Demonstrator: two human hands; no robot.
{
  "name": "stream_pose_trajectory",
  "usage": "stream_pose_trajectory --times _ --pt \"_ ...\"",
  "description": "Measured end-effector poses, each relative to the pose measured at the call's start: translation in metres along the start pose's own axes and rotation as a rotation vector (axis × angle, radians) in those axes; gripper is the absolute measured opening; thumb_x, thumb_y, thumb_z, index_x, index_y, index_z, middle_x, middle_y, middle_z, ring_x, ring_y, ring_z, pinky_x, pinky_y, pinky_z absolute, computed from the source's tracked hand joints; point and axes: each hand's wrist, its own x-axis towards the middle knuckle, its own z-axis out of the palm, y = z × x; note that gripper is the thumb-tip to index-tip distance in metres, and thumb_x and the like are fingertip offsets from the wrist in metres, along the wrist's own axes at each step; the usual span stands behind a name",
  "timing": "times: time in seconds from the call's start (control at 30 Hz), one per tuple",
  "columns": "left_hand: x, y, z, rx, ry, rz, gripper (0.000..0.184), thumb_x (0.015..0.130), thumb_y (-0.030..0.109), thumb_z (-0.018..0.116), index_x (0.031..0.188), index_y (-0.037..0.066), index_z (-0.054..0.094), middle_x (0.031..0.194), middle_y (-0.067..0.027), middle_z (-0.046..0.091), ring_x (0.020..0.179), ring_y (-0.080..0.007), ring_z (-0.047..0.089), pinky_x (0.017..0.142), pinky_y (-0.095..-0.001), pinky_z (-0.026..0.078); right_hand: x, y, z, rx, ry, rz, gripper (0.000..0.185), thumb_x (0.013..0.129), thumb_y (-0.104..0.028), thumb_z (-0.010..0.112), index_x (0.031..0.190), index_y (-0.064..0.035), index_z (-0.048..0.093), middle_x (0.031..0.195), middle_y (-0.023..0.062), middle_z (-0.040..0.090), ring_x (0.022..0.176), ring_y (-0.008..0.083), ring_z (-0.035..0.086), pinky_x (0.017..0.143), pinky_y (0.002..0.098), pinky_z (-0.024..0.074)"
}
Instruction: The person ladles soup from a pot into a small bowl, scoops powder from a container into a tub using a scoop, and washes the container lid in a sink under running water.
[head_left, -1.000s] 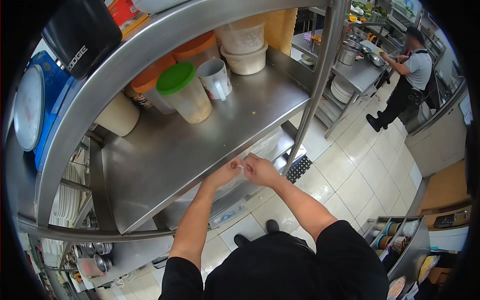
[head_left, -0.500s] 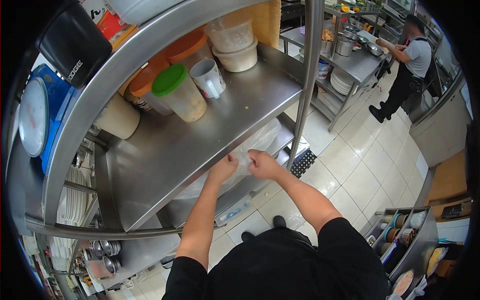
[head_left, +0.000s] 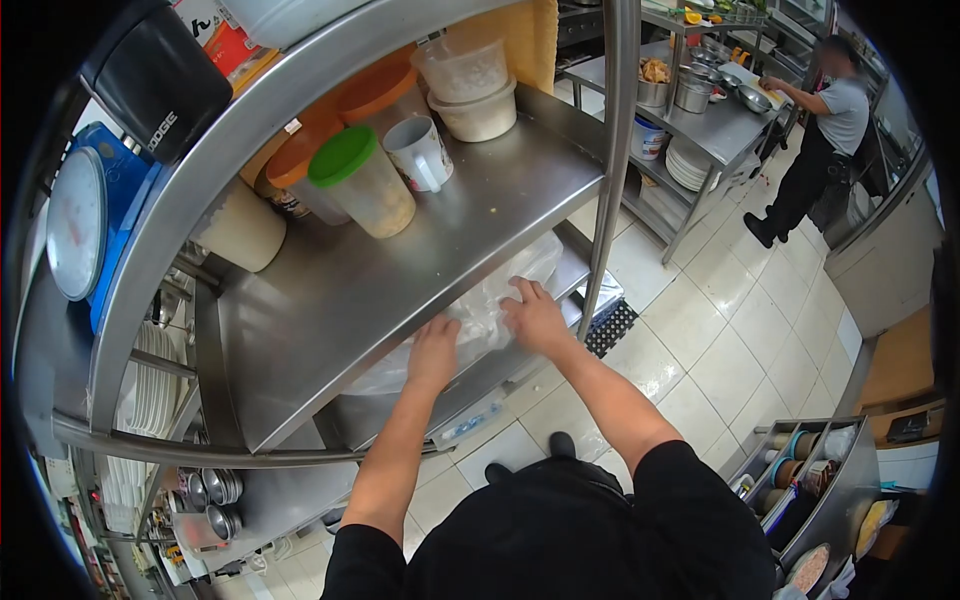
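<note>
A clear plastic bag (head_left: 483, 312) lies on the shelf below the upper steel shelf, partly hidden under that shelf's front edge. My right hand (head_left: 536, 320) rests against the bag's right side with its fingers spread. On the other side, my left hand (head_left: 434, 352) touches the bag, fingers stretched out and their tips partly covered by the shelf edge. What the bag contains cannot be made out.
The upper steel shelf (head_left: 400, 270) bears a green-lidded container (head_left: 362, 182), a mug (head_left: 419, 154) and stacked plastic tubs (head_left: 474, 108). A metal post (head_left: 608, 190) stands right of my hands. Beyond, a co-worker (head_left: 836, 120) stands at a steel table (head_left: 700, 128).
Both hands have loosened from a pinch on the bag, and their fingers now lie spread on it. The bag looks flatter. The co-worker has shifted slightly.
</note>
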Motion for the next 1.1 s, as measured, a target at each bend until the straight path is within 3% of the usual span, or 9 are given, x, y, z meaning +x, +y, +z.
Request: stream_pose_trajectory --times 0.1,0.17,0.23,0.33,0.4,0.53,0.7,0.87,1.1 --pt "-0.023 -0.035 -0.002 0.077 0.136 -0.151 0.024 0.081 0.004 0.062 0.105 0.006 0.064 0.102 -0.0209 0.067 0.099 -0.0402 0.064 0.088 -0.0503 0.051 0.006 0.038 -0.010 0.051 -0.055 0.176 0.014 0.080 -0.006 0.061 0.093 -0.0067 0.067 0.125 0.0186 0.056 0.112 0.0370 0.055 0.094 0.0469 0.0481" --pt "-0.058 -0.074 -0.016 0.018 0.090 -0.589 0.023 0.085 0.007 0.058 0.106 0.001 0.066 0.106 -0.0247 0.066 0.099 -0.0465 0.062 0.087 -0.0515 0.050 -0.001 0.081 -0.030 0.093 0.140 0.312 0.013 0.077 -0.002 0.062 0.089 -0.0041 0.066 0.124 0.0204 0.057 0.110 0.0387 0.056 0.092 0.0466 0.0478" --pt "-0.084 -0.078 -0.046 0.023 0.405 -0.548 0.019 0.085 0.008 0.060 0.100 0.000 0.069 0.100 -0.0237 0.067 0.098 -0.0464 0.062 0.088 -0.0514 0.049 -0.014 0.086 -0.056 0.192 0.260 0.539 0.018 0.075 0.003 0.059 0.092 0.0006 0.064 0.116 0.0217 0.058 0.107 0.0429 0.056 0.092 0.0490 0.0461" --pt "-0.104 -0.049 -0.065 -0.033 0.601 -0.626 0.017 0.083 0.007 0.061 0.097 0.001 0.068 0.099 -0.0209 0.068 0.096 -0.0437 0.063 0.088 -0.0508 0.049 -0.023 0.027 -0.070 -0.128 0.537 0.290 0.027 0.073 -0.001 0.060 0.099 -0.0017 0.063 0.113 0.0207 0.058 0.106 0.0420 0.057 0.091 0.0511 0.0461" --pt "-0.100 0.015 -0.086 0.058 0.773 -0.331 0.014 0.082 0.008 0.063 0.094 0.003 0.068 0.097 -0.0185 0.068 0.094 -0.0394 0.063 0.087 -0.0466 0.051 -0.034 -0.023 -0.066 -0.056 0.418 0.001 0.030 0.073 -0.005 0.062 0.103 -0.0038 0.062 0.111 0.0169 0.059 0.104 0.0377 0.058 0.088 0.0495 0.0471" --pt "-0.074 0.066 -0.036 -0.422 -0.097 0.088 0.015 0.081 0.007 0.061 0.094 0.004 0.067 0.105 -0.0175 0.063 0.100 -0.0354 0.061 0.086 -0.0463 0.051 -0.029 -0.059 -0.021 0.117 0.103 -0.161 0.038 0.071 -0.004 0.062 0.109 -0.0051 0.063 0.114 0.0168 0.059 0.107 0.0382 0.057 0.088 0.0489 0.0471" --pt "0.004 0.069 0.022 -0.294 0.251 0.054 0.028 0.082 0.011 0.066 0.109 0.006 0.064 0.116 -0.0137 0.062 0.111 -0.0356 0.057 0.093 -0.0437 0.049 0.003 -0.015 -0.001 0.004 0.096 0.082 0.045 0.074 0.004 0.060 0.117 -0.0075 0.063 0.118 0.0151 0.060 0.105 0.0365 0.060 0.085 0.0420 0.0513" --pt "0.040 0.062 0.045 -0.335 0.072 -0.125 0.040 0.083 0.011 0.065 0.122 0.007 0.062 0.127 -0.0137 0.061 0.118 -0.0352 0.055 0.101 -0.0440 0.045 0.005 0.000 0.000 0.254 0.002 0.417 0.028 0.077 -0.002 0.068 0.104 -0.0064 0.065 0.111 0.0160 0.061 0.096 0.0362 0.062 0.083 0.0421 0.0517" --pt "0.057 0.050 0.062 -0.274 -0.081 -0.033 0.035 0.079 0.005 0.064 0.113 0.006 0.065 0.117 -0.0136 0.064 0.115 -0.0337 0.058 0.097 -0.0434 0.047 -0.033 -0.003 0.017 0.150 0.076 0.274 0.014 0.071 -0.006 0.072 0.085 -0.0072 0.071 0.090 0.0158 0.062 0.089 0.0375 0.061 0.078 0.0459 0.0506"
